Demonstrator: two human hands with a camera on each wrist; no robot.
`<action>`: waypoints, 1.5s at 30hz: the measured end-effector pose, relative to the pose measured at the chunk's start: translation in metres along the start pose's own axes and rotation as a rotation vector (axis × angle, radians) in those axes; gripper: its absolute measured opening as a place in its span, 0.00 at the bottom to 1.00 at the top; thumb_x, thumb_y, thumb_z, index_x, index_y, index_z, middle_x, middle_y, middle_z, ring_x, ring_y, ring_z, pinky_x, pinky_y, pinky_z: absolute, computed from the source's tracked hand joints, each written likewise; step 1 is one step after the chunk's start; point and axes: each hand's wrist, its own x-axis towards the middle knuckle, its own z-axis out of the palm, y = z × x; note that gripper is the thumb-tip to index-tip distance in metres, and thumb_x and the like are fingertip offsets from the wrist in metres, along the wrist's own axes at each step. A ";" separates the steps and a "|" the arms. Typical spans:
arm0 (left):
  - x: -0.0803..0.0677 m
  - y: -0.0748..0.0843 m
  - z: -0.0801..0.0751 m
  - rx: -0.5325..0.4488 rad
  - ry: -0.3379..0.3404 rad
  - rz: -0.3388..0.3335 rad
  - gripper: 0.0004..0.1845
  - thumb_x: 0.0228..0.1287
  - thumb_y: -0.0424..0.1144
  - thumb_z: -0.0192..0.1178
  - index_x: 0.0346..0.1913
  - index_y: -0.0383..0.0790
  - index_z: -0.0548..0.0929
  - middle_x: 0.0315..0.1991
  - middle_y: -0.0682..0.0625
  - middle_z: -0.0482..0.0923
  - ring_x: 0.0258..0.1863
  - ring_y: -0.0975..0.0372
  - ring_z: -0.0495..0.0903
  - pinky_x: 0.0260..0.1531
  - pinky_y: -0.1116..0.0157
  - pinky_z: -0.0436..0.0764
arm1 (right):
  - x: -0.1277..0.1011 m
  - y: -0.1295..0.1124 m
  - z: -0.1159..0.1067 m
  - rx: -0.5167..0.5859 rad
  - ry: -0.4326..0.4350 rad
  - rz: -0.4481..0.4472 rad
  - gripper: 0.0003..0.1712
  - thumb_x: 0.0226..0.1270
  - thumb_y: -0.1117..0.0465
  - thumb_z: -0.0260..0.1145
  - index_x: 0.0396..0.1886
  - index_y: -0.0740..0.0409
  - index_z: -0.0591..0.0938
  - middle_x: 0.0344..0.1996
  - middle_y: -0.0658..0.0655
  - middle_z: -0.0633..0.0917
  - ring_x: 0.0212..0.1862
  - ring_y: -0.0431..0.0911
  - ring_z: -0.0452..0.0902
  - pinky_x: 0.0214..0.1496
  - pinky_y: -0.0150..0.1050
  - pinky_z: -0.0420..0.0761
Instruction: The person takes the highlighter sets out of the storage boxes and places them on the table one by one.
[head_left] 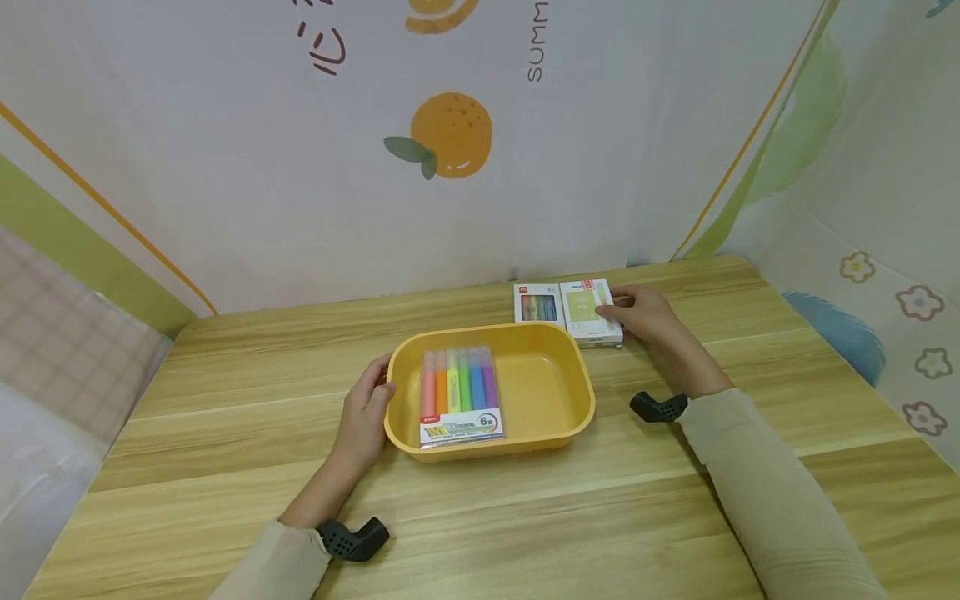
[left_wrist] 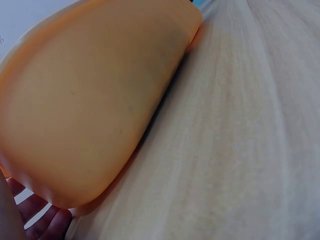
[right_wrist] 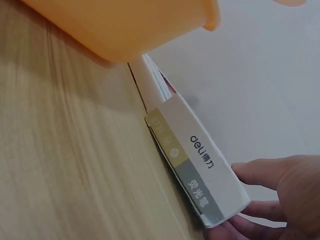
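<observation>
- Box: a flat white carton with a pale green panel, lying on the table just behind the tray's far right corner, beside a second pack.
- Right hand: the box is pinched at its right edge, thumb on top, fingers curled under its end.
- Handling, as judged: light and stiff, smooth card that may slip; thin walls could dent under a hard squeeze. The long edges are best taken, thumb above and fingers below.
- Writing: "deli" is read on the box's side in the right wrist view, with Chinese characters on the grey band below; smaller print is not legible.
- Tray: yellow plastic, rounded corners, standing mid-table.
- Left hand: the tray's left rim is gripped, thumb over the edge.
- Highlighters: a clear sleeve of six colours lying in the tray's left half; "6" is read on its label.
</observation>
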 end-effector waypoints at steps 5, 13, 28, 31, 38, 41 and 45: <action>0.000 0.000 0.000 -0.006 0.001 0.002 0.26 0.72 0.33 0.41 0.70 0.37 0.73 0.60 0.36 0.80 0.52 0.49 0.80 0.45 0.75 0.80 | 0.000 0.000 0.000 0.014 -0.004 0.006 0.38 0.72 0.53 0.64 0.74 0.67 0.65 0.62 0.71 0.76 0.45 0.48 0.81 0.37 0.32 0.85; 0.000 0.000 0.000 -0.015 0.002 0.008 0.25 0.73 0.33 0.41 0.70 0.37 0.73 0.59 0.35 0.80 0.51 0.51 0.80 0.44 0.74 0.81 | 0.000 0.000 -0.002 0.026 -0.013 0.010 0.39 0.72 0.53 0.64 0.75 0.66 0.64 0.63 0.71 0.75 0.48 0.51 0.80 0.37 0.32 0.85; 0.001 -0.002 0.000 0.000 0.003 0.006 0.25 0.73 0.33 0.41 0.70 0.37 0.73 0.60 0.35 0.80 0.51 0.52 0.80 0.45 0.75 0.80 | -0.004 -0.005 -0.005 0.002 -0.006 -0.001 0.37 0.72 0.52 0.64 0.74 0.65 0.67 0.60 0.69 0.77 0.50 0.53 0.80 0.41 0.35 0.85; 0.001 -0.002 0.000 0.003 0.002 0.008 0.25 0.73 0.33 0.41 0.70 0.37 0.73 0.60 0.36 0.80 0.50 0.53 0.80 0.44 0.74 0.81 | -0.004 -0.006 -0.006 0.001 0.004 -0.002 0.36 0.72 0.52 0.64 0.73 0.65 0.68 0.59 0.69 0.77 0.48 0.53 0.81 0.40 0.36 0.85; 0.000 -0.001 0.000 -0.004 0.003 0.008 0.25 0.73 0.33 0.42 0.70 0.37 0.72 0.59 0.35 0.80 0.52 0.50 0.80 0.45 0.75 0.80 | -0.005 -0.010 -0.010 -0.027 0.008 -0.020 0.37 0.73 0.50 0.63 0.74 0.63 0.67 0.61 0.68 0.76 0.55 0.57 0.78 0.45 0.40 0.86; 0.000 -0.001 0.000 -0.009 0.000 0.007 0.25 0.73 0.34 0.41 0.70 0.37 0.72 0.60 0.35 0.80 0.53 0.48 0.80 0.45 0.75 0.80 | -0.007 -0.012 -0.010 -0.032 0.003 -0.033 0.37 0.73 0.50 0.63 0.74 0.64 0.67 0.61 0.69 0.77 0.56 0.59 0.78 0.47 0.41 0.86; 0.000 -0.001 0.000 -0.010 -0.003 0.007 0.25 0.73 0.33 0.42 0.70 0.37 0.73 0.59 0.35 0.80 0.52 0.48 0.81 0.44 0.74 0.80 | -0.010 -0.016 -0.011 -0.049 -0.002 -0.055 0.37 0.73 0.50 0.63 0.74 0.64 0.68 0.60 0.69 0.78 0.55 0.59 0.78 0.48 0.43 0.86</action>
